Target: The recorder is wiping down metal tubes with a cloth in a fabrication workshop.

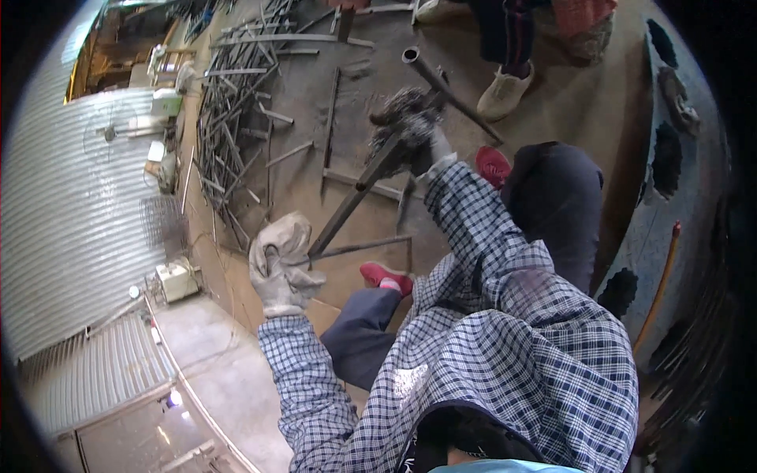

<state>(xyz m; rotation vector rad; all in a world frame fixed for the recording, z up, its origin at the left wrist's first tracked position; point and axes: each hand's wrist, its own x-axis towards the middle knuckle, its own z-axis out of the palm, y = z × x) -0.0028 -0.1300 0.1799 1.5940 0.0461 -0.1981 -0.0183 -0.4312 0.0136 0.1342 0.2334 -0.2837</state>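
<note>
My left hand (281,264), in a pale work glove, grips the near end of a long dark metal bar (359,193). My right hand (412,130), in a dark knitted glove, is closed around the same bar farther along. A round steel pipe (445,87) runs from behind my right hand toward the upper middle. Whether my right hand touches the pipe is unclear. My checked sleeves, dark trousers and red shoes (385,276) show below the bar.
Several metal strips and rods (236,118) lie piled on the dusty floor at upper left. Another person's leg and pale shoe (505,91) stand near the pipe's far side. A corrugated metal wall (79,221) and a standing fan (106,134) fill the left.
</note>
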